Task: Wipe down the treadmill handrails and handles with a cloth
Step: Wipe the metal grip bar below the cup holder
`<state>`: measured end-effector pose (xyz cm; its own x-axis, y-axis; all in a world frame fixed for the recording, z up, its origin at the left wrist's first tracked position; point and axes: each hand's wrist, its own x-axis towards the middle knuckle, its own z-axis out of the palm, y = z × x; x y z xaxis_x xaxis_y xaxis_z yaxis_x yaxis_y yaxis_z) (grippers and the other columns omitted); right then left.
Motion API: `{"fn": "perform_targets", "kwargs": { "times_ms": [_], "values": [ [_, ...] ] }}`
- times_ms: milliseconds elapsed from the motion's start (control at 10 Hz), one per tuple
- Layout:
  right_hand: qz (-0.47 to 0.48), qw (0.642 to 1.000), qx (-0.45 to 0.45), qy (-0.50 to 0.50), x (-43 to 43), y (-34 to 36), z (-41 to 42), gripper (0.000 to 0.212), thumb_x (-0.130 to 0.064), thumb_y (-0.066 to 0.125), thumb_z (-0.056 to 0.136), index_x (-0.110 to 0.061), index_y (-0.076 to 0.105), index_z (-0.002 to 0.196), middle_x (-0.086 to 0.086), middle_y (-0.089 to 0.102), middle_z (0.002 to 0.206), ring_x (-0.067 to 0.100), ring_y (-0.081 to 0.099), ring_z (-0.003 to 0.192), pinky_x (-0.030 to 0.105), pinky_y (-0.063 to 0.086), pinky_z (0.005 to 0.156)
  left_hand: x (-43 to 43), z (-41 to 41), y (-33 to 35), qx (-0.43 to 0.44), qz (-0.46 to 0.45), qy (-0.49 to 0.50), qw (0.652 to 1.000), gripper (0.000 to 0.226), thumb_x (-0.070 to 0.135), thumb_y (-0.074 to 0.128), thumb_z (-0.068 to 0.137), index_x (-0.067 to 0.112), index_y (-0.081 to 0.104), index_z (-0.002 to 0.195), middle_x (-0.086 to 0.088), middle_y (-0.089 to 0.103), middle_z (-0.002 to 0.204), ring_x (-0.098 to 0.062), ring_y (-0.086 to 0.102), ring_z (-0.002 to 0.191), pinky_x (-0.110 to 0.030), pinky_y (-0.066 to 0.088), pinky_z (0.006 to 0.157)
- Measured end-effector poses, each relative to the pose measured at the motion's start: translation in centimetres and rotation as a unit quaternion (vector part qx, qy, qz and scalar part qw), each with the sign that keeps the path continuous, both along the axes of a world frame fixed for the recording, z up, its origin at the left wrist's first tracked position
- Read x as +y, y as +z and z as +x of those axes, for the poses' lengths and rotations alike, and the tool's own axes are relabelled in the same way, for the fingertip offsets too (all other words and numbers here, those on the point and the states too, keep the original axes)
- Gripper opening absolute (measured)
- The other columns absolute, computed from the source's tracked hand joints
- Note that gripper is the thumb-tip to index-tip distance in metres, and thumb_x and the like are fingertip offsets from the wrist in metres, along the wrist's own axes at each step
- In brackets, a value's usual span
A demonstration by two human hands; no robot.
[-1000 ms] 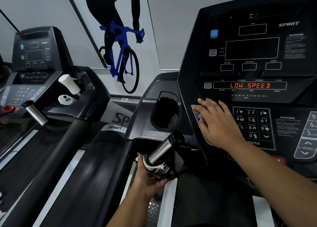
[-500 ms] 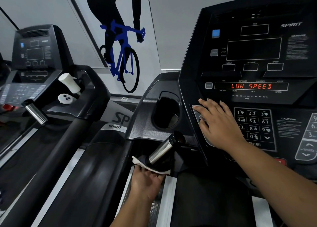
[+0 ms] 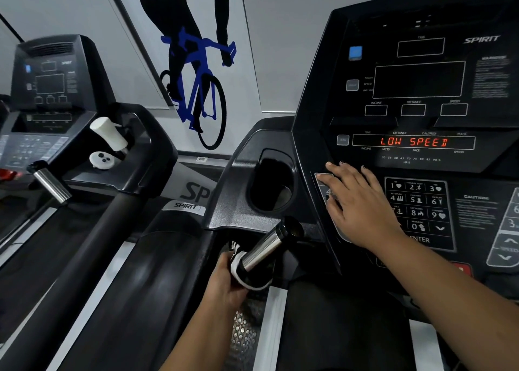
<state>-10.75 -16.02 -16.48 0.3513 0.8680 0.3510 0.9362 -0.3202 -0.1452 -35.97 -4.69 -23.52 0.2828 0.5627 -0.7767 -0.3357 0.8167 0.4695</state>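
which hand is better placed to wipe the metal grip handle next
Left: the left hand grips the black-and-white cloth against the shiny metal grip handle; the right hand rests flat on the black console.

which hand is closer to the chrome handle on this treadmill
Left. The left hand holds the cloth against the lower end of the chrome handle. The right hand lies flat on the console, up and to the right, clear of the handle.

Left hand (image 3: 224, 283) apparently wraps cloth (image 3: 238, 264) round chrome handle (image 3: 264, 250).
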Motion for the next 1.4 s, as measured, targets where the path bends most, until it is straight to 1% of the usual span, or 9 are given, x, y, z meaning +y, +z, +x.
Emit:
{"fn": "perform_targets", "kwargs": {
  "times_ms": [100,400,500,700,800,900,1000,1100,1400],
  "values": [
    [0.0,1.0,-0.001,-0.001,0.0,0.0,0.0,0.045,-0.032,0.037,0.095,-0.029,0.045,0.139,-0.006,0.038,0.151,0.016,0.029,0.143,0.046,0.018,0.119,0.8,0.5,0.1,-0.022,-0.033,-0.025,0.999,0.029,0.022,0.046,0.093,-0.003,0.059,0.088,-0.023,0.068,0.074,-0.036,0.07,0.062,-0.056,0.055,0.074],
    [0.003,1.0,0.002,-0.003,0.1,0.2,-0.1,0.044,-0.032,0.037,0.094,-0.03,0.046,0.138,-0.006,0.039,0.15,0.016,0.031,0.142,0.045,0.019,0.118,2.0,0.8,-1.4,-0.058,-0.015,0.009,0.998,0.012,0.02,0.061,0.072,0.008,0.062,0.074,-0.017,0.06,0.091,-0.037,0.06,0.084,-0.058,0.035,0.104],
    [0.002,1.0,0.002,-0.005,0.1,0.2,0.0,0.043,-0.032,0.038,0.094,-0.031,0.046,0.137,-0.006,0.039,0.15,0.016,0.031,0.142,0.045,0.019,0.118,2.1,0.8,-1.6,-0.07,0.001,0.021,0.997,0.013,0.018,0.062,0.069,0.006,0.067,0.066,-0.016,0.062,0.089,-0.036,0.061,0.082,-0.053,0.042,0.1],
    [-0.003,1.0,0.003,-0.002,0.0,0.3,0.0,0.043,-0.033,0.038,0.095,-0.032,0.045,0.138,-0.007,0.038,0.15,0.015,0.03,0.142,0.044,0.018,0.119,1.9,0.8,-1.7,-0.077,0.015,0.043,0.996,0.017,0.014,0.058,0.069,0.007,0.06,0.083,-0.014,0.061,0.088,-0.034,0.063,0.084,-0.048,0.058,0.072],
    [-0.006,1.0,0.001,0.0,-0.1,0.2,0.0,0.044,-0.033,0.037,0.096,-0.031,0.044,0.139,-0.006,0.038,0.151,0.016,0.029,0.143,0.045,0.018,0.119,1.2,1.2,-1.2,-0.059,0.003,0.049,0.997,0.007,0.012,0.057,0.076,0.008,0.058,0.082,-0.014,0.06,0.088,-0.034,0.063,0.082,-0.045,0.057,0.069],
    [-0.009,1.0,0.001,0.001,-0.1,0.2,0.0,0.044,-0.033,0.036,0.096,-0.03,0.043,0.139,-0.006,0.038,0.151,0.016,0.028,0.143,0.045,0.018,0.119,0.2,1.6,-0.7,-0.051,-0.015,0.062,0.997,0.018,0.015,0.047,0.091,0.008,0.057,0.079,-0.015,0.061,0.083,-0.033,0.061,0.077,-0.043,0.051,0.074],
    [-0.007,1.0,0.003,-0.001,0.0,0.1,0.0,0.044,-0.033,0.036,0.095,-0.03,0.044,0.138,-0.006,0.038,0.151,0.017,0.029,0.143,0.046,0.018,0.119,0.1,1.8,-0.5,-0.049,-0.025,0.069,0.996,0.017,0.013,0.046,0.089,0.005,0.058,0.079,-0.016,0.062,0.082,-0.034,0.063,0.076,-0.045,0.05,0.076],
    [-0.004,1.0,0.003,-0.002,0.0,0.2,-0.1,0.044,-0.032,0.037,0.095,-0.029,0.045,0.138,-0.005,0.039,0.15,0.017,0.03,0.143,0.046,0.019,0.119,0.7,1.6,-1.0,-0.048,-0.021,0.064,0.997,0.016,0.011,0.047,0.085,0.003,0.06,0.078,-0.017,0.066,0.072,-0.033,0.068,0.062,-0.043,0.057,0.062],
    [-0.008,1.0,0.002,-0.006,0.1,0.3,-0.1,0.044,-0.032,0.039,0.094,-0.03,0.045,0.138,-0.006,0.039,0.15,0.017,0.031,0.142,0.046,0.019,0.118,1.5,0.9,-2.3,-0.103,-0.007,0.045,0.994,0.01,0.016,0.057,0.081,0.008,0.062,0.079,-0.011,0.065,0.075,-0.031,0.068,0.067,-0.043,0.05,0.082]
  ]
}}
